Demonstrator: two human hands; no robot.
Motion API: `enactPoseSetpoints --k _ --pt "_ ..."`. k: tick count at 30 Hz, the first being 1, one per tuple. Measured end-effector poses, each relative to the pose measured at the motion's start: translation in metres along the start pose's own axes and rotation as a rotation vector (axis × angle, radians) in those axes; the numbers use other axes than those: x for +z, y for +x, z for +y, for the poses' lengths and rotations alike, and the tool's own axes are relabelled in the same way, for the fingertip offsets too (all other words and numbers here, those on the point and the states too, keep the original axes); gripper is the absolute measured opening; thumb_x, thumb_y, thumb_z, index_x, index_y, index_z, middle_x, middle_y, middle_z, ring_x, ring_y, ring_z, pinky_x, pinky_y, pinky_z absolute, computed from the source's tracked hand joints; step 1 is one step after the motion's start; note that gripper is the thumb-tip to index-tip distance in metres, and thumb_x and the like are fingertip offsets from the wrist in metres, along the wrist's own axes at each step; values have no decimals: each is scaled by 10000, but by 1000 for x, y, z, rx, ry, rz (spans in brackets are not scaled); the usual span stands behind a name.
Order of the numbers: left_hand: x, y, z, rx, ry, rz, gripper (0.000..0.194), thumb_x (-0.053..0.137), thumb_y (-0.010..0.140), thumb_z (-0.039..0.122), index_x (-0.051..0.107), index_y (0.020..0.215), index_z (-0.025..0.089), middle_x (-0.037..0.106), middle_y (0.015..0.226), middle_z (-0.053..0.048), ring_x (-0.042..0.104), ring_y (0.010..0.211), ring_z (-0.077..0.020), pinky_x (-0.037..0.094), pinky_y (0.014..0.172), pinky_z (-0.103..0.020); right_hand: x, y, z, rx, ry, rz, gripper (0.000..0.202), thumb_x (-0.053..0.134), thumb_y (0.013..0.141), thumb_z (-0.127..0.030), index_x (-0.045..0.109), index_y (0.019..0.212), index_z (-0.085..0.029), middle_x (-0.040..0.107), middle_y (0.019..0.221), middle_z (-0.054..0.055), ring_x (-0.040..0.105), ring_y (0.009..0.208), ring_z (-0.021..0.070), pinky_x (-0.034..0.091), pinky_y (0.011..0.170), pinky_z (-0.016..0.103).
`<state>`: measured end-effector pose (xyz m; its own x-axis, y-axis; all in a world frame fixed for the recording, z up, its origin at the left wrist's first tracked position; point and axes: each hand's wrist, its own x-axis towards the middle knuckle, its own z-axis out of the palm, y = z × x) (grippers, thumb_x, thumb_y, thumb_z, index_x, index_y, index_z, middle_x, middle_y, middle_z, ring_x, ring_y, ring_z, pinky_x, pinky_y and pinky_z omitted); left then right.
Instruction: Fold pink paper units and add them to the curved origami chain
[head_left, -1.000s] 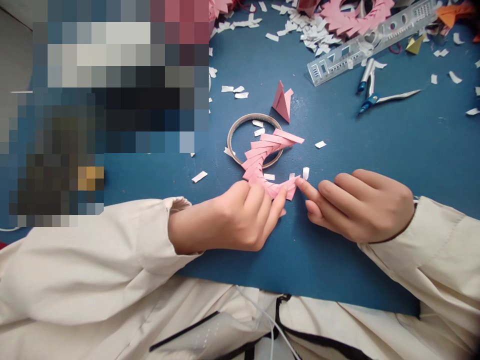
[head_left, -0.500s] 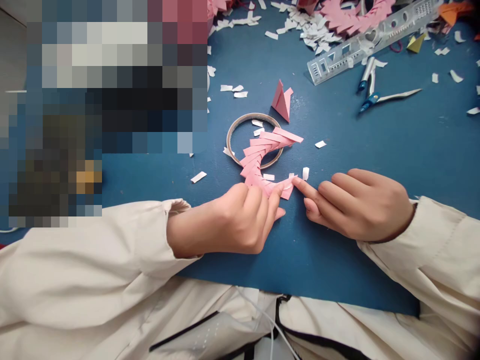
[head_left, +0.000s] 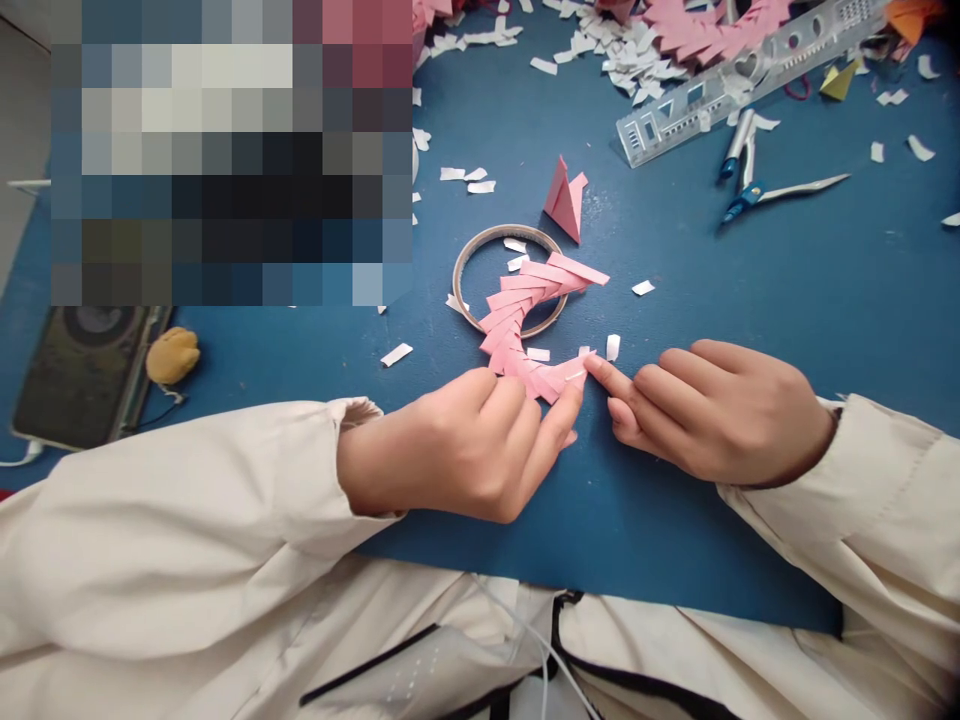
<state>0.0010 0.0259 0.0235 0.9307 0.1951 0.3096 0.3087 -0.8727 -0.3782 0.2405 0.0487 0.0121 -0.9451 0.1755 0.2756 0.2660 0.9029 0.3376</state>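
My left hand [head_left: 480, 440] is closed at the lower end of a curved pink folded-paper chain [head_left: 517, 322], with its index finger along the last piece. The chain is made of overlapping folded units and forms a C shape. My right hand [head_left: 705, 410] has its index finger stretched out, its tip touching the chain's right end; the thumb is apart and the other fingers are curled. Under the chain's upper part lies a thin roll of tape [head_left: 469, 242]. Just above stands a loose pink folded piece [head_left: 568, 200].
White paper scraps [head_left: 637, 70] are scattered over the blue table [head_left: 315, 350]. Top right are a clear ruler [head_left: 664, 122], a compass [head_left: 742, 195], a yellow folded piece [head_left: 838, 80] and a pink paper ring [head_left: 686, 38]. A phone [head_left: 71, 380] and a yellow charm [head_left: 173, 355] lie at left.
My left index finger and thumb have slid right along the chain's lower end, towards its tip. My right fingertip stays at the end. The chain has barely moved.
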Motion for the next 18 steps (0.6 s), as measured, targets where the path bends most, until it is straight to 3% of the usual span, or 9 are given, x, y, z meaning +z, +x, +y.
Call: enactPoseSetpoints --k 5,18 --pt "11 -1 2 -148 -79 18 386 557 942 334 647 1100 -7 563 553 18 503 425 -98 351 361 -236 1 0 0 18 0 1 259 569 926 -284 669 1023 -66 479 578 -17 383 549 135 332 510 287" --pt "9 -3 1 -115 -89 -16 335 540 946 266 619 1111 -15 604 590 0 500 440 -96 350 373 -235 2 -2 -1 21 27 0 281 576 920 -281 654 1083 -65 478 562 -31 398 531 127 346 490 279"
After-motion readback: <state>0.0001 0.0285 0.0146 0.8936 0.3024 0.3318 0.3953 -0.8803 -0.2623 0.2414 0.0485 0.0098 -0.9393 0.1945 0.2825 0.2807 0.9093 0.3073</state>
